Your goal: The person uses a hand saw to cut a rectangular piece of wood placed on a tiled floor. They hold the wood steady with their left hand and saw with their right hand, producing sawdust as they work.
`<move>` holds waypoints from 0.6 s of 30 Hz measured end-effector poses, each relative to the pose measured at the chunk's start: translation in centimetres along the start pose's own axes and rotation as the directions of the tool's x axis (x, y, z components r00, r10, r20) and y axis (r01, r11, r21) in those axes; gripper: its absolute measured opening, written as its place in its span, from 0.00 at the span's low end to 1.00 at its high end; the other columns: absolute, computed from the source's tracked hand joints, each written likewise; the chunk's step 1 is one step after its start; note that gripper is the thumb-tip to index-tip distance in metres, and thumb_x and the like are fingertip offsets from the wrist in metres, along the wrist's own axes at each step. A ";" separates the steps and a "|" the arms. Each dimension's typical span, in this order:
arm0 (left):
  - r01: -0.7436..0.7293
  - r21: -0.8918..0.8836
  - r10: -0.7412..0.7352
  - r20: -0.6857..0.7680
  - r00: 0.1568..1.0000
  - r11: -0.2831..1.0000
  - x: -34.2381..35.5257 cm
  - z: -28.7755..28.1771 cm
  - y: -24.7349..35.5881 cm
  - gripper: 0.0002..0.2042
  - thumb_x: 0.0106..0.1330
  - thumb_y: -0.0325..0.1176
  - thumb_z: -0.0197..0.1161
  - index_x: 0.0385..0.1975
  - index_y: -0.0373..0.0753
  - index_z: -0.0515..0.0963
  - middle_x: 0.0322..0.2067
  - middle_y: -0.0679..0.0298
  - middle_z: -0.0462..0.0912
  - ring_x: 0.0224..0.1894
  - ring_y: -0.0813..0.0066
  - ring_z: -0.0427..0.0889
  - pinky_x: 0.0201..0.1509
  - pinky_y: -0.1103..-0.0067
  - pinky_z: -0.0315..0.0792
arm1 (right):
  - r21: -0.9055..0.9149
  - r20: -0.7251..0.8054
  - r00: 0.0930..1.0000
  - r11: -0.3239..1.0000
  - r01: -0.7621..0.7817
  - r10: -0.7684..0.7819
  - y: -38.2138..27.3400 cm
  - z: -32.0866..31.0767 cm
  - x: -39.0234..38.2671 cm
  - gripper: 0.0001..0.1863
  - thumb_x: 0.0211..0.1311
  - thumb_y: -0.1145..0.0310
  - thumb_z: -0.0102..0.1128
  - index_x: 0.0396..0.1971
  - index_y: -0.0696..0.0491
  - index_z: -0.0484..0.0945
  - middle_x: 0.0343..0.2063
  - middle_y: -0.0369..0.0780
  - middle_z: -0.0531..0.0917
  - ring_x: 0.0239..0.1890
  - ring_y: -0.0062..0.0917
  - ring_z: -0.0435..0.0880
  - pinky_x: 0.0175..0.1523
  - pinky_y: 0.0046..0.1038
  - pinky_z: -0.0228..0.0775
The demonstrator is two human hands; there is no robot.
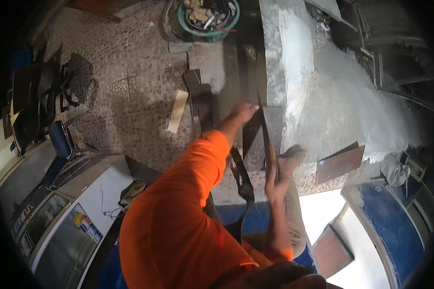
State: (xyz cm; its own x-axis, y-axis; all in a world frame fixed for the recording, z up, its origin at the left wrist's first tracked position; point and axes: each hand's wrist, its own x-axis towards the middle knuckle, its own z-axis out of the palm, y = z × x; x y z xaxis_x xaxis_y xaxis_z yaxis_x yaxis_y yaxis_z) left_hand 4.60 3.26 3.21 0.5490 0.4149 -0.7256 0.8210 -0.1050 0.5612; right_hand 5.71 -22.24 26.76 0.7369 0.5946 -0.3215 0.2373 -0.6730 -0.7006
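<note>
A handsaw with a long dark blade (pixel 264 126) and a brown wooden handle (pixel 273 156) points away from me. My right hand (pixel 277 187) is closed around the handle, beside my foot (pixel 291 160). Under the blade lies a dark flat board (pixel 273 120), on a ledge. My left hand (pixel 245 112) has its fingers curled at the board's far left corner, close to the blade's tip; the exact grip is partly hidden. Below the left forearm a dark strap-like piece (pixel 241 176) hangs down.
Dark offcuts (pixel 205 103) and a pale wood strip (pixel 178 111) lie on the speckled floor. A green-rimmed basket (pixel 182 18) of scraps stands ahead. To the right a brown board (pixel 341 164) leans by the grey slab (pixel 352 96). Chairs and a white cabinet (pixel 112 177) stand left.
</note>
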 end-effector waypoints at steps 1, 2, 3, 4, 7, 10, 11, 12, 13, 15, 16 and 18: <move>0.030 0.030 -0.030 0.004 1.000 0.999 -0.6 0.4 -1.1 0.35 0.78 0.62 0.43 0.63 0.34 0.76 0.63 0.46 0.76 0.67 0.46 0.74 0.70 0.61 0.67 | 0.015 0.008 1.000 1.000 0.008 -0.008 -1.2 -2.2 -4.8 0.24 0.75 0.66 0.54 0.59 0.72 0.74 0.49 0.58 0.85 0.52 0.40 0.86 0.59 0.33 0.75; 0.063 0.059 -0.063 0.007 0.998 0.996 -1.2 0.7 -2.4 0.36 0.77 0.63 0.41 0.64 0.34 0.75 0.64 0.46 0.75 0.67 0.46 0.73 0.70 0.61 0.67 | 0.084 0.050 0.994 0.991 -0.104 0.100 -2.8 -4.1 -8.1 0.24 0.75 0.67 0.53 0.60 0.73 0.73 0.50 0.58 0.85 0.54 0.40 0.85 0.60 0.34 0.74; 0.026 0.064 -0.027 0.024 0.999 0.998 -1.4 0.9 -1.1 0.36 0.77 0.63 0.41 0.64 0.34 0.75 0.64 0.46 0.75 0.67 0.46 0.73 0.71 0.60 0.67 | 0.129 0.064 0.975 0.967 -0.220 0.213 -4.1 -6.3 -10.4 0.25 0.76 0.67 0.52 0.60 0.74 0.72 0.50 0.59 0.84 0.55 0.40 0.85 0.61 0.35 0.73; -0.002 0.074 0.000 0.033 0.999 0.997 -1.8 0.3 -0.1 0.36 0.77 0.64 0.41 0.64 0.34 0.75 0.64 0.46 0.76 0.67 0.46 0.72 0.71 0.60 0.67 | 0.122 0.099 0.946 0.940 -0.320 0.309 -4.5 -7.9 -11.8 0.25 0.76 0.67 0.52 0.60 0.75 0.71 0.51 0.59 0.84 0.55 0.41 0.85 0.61 0.36 0.74; -0.012 0.126 0.003 0.066 0.998 0.992 -2.0 -0.1 0.8 0.37 0.77 0.64 0.41 0.64 0.35 0.75 0.64 0.46 0.76 0.67 0.45 0.72 0.71 0.59 0.66 | 0.043 0.007 0.997 0.996 -0.073 0.073 0.0 -5.3 -9.3 0.24 0.76 0.65 0.53 0.60 0.72 0.73 0.47 0.57 0.86 0.49 0.43 0.88 0.56 0.35 0.76; -0.008 0.150 0.003 0.034 0.999 0.989 -0.8 1.3 -0.7 0.37 0.77 0.64 0.41 0.63 0.34 0.75 0.63 0.46 0.77 0.67 0.44 0.73 0.71 0.58 0.66 | 0.054 0.050 0.999 0.998 -0.011 0.008 2.1 2.3 4.3 0.22 0.75 0.65 0.54 0.57 0.68 0.78 0.47 0.60 0.85 0.50 0.46 0.87 0.54 0.36 0.76; -0.005 0.163 0.005 0.001 1.000 0.987 0.0 0.9 -1.5 0.37 0.77 0.64 0.41 0.63 0.34 0.75 0.63 0.46 0.77 0.67 0.44 0.73 0.71 0.58 0.66 | 0.077 0.082 0.993 0.993 -0.091 0.085 0.3 2.7 6.9 0.21 0.74 0.65 0.54 0.55 0.67 0.78 0.48 0.61 0.84 0.51 0.48 0.86 0.54 0.37 0.75; 0.021 0.108 -0.019 -0.020 1.000 0.994 -0.1 0.2 -2.1 0.37 0.77 0.64 0.42 0.63 0.34 0.75 0.63 0.46 0.77 0.66 0.44 0.73 0.70 0.58 0.67 | 0.081 0.119 0.974 0.976 -0.200 0.190 -0.7 2.9 7.6 0.20 0.74 0.65 0.55 0.54 0.67 0.79 0.49 0.62 0.83 0.51 0.49 0.85 0.53 0.37 0.75; 0.012 0.034 -0.012 0.008 1.000 0.999 -0.4 0.9 -0.8 0.36 0.77 0.64 0.42 0.63 0.34 0.76 0.63 0.45 0.77 0.66 0.44 0.73 0.70 0.58 0.67 | -0.047 0.060 0.992 0.993 -0.110 0.113 0.4 1.4 5.2 0.21 0.74 0.65 0.55 0.55 0.68 0.79 0.49 0.62 0.83 0.52 0.48 0.85 0.55 0.36 0.75; -0.007 -0.001 0.007 0.007 1.000 1.000 -0.1 0.8 0.9 0.36 0.77 0.63 0.43 0.62 0.34 0.76 0.62 0.45 0.77 0.66 0.44 0.74 0.70 0.59 0.67 | -0.273 0.004 0.992 0.954 0.120 -0.124 1.9 -0.5 0.1 0.22 0.74 0.65 0.55 0.56 0.68 0.78 0.49 0.61 0.84 0.53 0.46 0.85 0.57 0.35 0.74; 0.021 0.037 -0.020 -0.010 1.000 0.999 -0.4 1.0 -0.8 0.35 0.77 0.62 0.44 0.61 0.34 0.76 0.62 0.45 0.77 0.66 0.44 0.74 0.70 0.59 0.67 | -0.112 0.025 1.000 0.994 0.019 -0.016 0.5 -1.8 -3.2 0.23 0.74 0.65 0.54 0.57 0.69 0.77 0.50 0.61 0.84 0.54 0.44 0.85 0.59 0.33 0.73; 0.031 0.064 -0.031 0.000 1.000 0.997 -0.9 1.5 -1.5 0.35 0.77 0.62 0.44 0.61 0.33 0.77 0.61 0.44 0.78 0.65 0.44 0.75 0.70 0.59 0.67 | 0.064 0.069 0.977 0.976 -0.206 0.202 -2.9 -6.8 -10.2 0.24 0.75 0.66 0.54 0.59 0.71 0.74 0.51 0.60 0.84 0.56 0.40 0.84 0.63 0.32 0.71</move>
State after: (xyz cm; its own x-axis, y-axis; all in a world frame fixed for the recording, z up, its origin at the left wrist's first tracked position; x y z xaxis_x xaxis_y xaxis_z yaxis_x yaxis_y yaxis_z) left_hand 3.09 1.64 2.40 0.5229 0.4183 -0.7427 0.8462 -0.1501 0.5113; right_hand 1.83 -29.36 36.40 0.7239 0.4759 -0.4996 0.0394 -0.7514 -0.6586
